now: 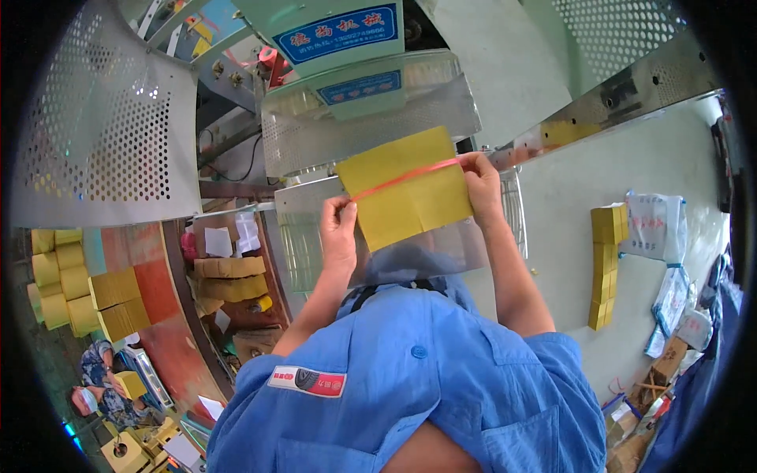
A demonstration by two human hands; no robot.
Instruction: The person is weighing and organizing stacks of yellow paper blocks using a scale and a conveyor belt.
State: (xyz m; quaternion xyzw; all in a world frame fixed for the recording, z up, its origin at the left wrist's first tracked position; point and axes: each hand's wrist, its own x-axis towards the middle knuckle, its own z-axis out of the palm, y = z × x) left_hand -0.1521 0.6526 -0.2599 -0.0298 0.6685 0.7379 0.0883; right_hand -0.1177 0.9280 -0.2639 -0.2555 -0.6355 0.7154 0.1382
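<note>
A flat bundle of yellow paper [410, 206] lies slightly tilted over a shiny metal tray [303, 236] in front of me. A thin pink-red band [406, 178] crosses it from side to side. My left hand [339, 225] is closed at the bundle's left edge, thumb and fingers pinching beside the band's end. At the opposite edge my right hand [481, 183] grips the bundle where the band reaches the side. The fingers underneath are hidden, so how thick the bundle is I cannot tell.
Beyond the tray stands a green machine [339, 16] with a metal cover [371, 114]. Perforated panels [110, 134] flank it. Yellow paper stacks [605, 268] line the floor at right; more stacks [118, 303] sit at left. Another person [110, 378] holds a yellow block at lower left.
</note>
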